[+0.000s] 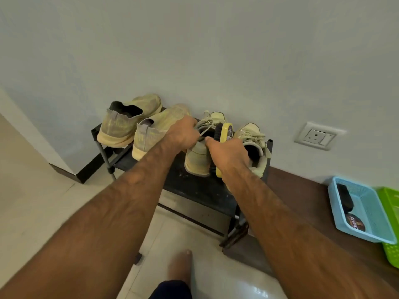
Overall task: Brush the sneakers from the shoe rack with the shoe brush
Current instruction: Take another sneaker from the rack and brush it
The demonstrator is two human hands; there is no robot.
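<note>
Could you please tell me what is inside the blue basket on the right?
The blue basket holds a black oblong object and a round dark tin lettered Cherry. Anything beneath those two is covered, and the black object is too dim to identify.

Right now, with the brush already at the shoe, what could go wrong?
1. The left hand seems to hold the sneaker mostly by its laces; that grip may slip under brushing.
2. The brush in the right hand works close to those loose laces and may snag them.
3. The last sneaker sits at the rack's right end, beside the right hand; a wide stroke could knock it off.
</note>
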